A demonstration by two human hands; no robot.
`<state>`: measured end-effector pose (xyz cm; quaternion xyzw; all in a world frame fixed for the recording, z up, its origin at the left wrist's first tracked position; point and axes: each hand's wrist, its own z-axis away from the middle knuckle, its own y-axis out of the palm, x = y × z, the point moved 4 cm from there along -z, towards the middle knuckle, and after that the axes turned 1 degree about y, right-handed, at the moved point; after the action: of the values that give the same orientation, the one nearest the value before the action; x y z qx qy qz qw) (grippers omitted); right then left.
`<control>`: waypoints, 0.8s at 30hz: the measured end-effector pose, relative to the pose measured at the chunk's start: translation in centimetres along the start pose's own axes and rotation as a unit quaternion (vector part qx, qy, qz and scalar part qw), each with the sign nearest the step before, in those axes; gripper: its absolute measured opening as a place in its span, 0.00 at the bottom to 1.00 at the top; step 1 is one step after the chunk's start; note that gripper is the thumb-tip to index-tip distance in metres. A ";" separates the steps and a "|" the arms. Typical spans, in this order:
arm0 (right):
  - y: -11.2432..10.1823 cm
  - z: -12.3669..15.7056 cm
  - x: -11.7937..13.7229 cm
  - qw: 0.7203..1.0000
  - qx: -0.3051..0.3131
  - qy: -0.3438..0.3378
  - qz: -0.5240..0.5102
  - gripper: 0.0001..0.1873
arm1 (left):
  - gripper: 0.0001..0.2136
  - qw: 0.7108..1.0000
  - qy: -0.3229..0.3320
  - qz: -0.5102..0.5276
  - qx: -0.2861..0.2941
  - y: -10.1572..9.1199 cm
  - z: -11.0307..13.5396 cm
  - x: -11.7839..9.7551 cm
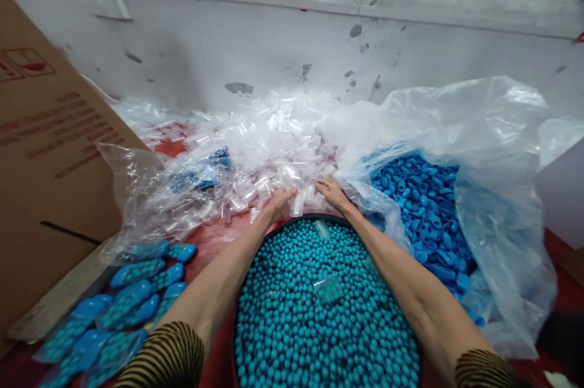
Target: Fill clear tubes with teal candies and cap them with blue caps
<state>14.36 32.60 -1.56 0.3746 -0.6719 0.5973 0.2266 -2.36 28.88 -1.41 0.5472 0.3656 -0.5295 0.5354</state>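
Beyond the rim of a round tub [278,228] full of small teal balls [319,315], both my arms reach to a heap of clear plastic tube-like containers [260,187]. My left hand [283,196] is at the near edge of the heap, fingers stretched out to the right among the pieces. Facing it from the other side, my right hand [332,191] has its fingers extended over the heap. A few clear containers [298,202] lie between the two hands. A clear container [328,289] rests on the balls.
At right, a large clear plastic bag [497,193] holds blue caps [424,211]. Filled blue-capped containers of teal balls [130,303] lie at lower left, beside a cardboard box [50,151]. A white wall [182,53] with a ledge runs behind the heap.
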 end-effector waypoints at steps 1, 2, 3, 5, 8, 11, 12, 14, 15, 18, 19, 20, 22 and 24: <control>0.0 0.3 0.3 1.000 0.006 -0.007 -0.008 0.18 | 0.21 1.000 0.006 -0.019 0.006 0.3 -0.2 -0.5; 0.0 0.6 0.7 1.000 0.011 -0.012 -0.016 0.17 | 0.21 0.999 0.014 -0.043 0.011 0.5 -0.3 -1.0; 0.0 0.9 1.1 0.999 0.016 -0.017 -0.024 0.17 | 0.21 0.997 0.024 -0.067 0.014 0.8 -0.3 -1.5; -0.2 1.6 1.8 0.999 0.021 -0.021 -0.041 0.19 | 0.22 0.992 0.050 -0.112 0.012 1.2 -0.2 -2.5; -0.8 2.8 2.7 0.997 0.014 -0.027 -0.073 0.19 | 0.22 0.979 0.103 -0.179 0.002 1.9 0.5 -3.9; -1.7 4.6 3.4 0.995 -0.005 -0.031 -0.100 0.19 | 0.22 0.963 0.144 -0.229 0.000 2.8 2.2 -4.8; -2.0 5.3 3.6 0.994 -0.012 -0.033 -0.106 0.20 | 0.22 0.957 0.154 -0.245 0.000 3.2 3.0 -4.9; -2.5 6.9 4.2 0.993 -0.024 -0.051 -0.108 0.20 | 0.22 0.937 0.182 -0.297 -0.003 3.8 4.9 -5.0; -2.7 7.8 4.6 0.992 -0.028 -0.068 -0.099 0.20 | 0.23 0.922 0.200 -0.332 -0.010 4.1 5.9 -4.9; -2.8 10.6 5.6 0.989 -0.033 -0.138 -0.029 0.19 | 0.22 0.873 0.239 -0.422 -0.045 4.7 8.8 -3.8; -2.6 11.5 5.8 0.987 -0.033 -0.160 0.000 0.18 | 0.22 0.865 0.241 -0.437 -0.051 4.8 9.7 -3.3; -2.4 12.3 5.9 0.983 -0.033 -0.180 0.026 0.17 | 0.21 0.858 0.242 -0.450 -0.054 4.9 10.6 -2.7; -1.6 13.6 5.8 0.974 -0.023 -0.216 0.065 0.17 | 0.21 0.843 0.234 -0.483 -0.042 5.2 12.1 -1.6; -0.6 14.4 5.5 0.966 0.009 -0.242 0.093 0.17 | 0.21 0.822 0.222 -0.523 -0.034 5.3 13.3 -0.6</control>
<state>13.49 17.34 0.31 0.4458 -0.7330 0.5138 -0.0028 0.13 15.18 2.05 0.3578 0.7236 -0.5815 0.1009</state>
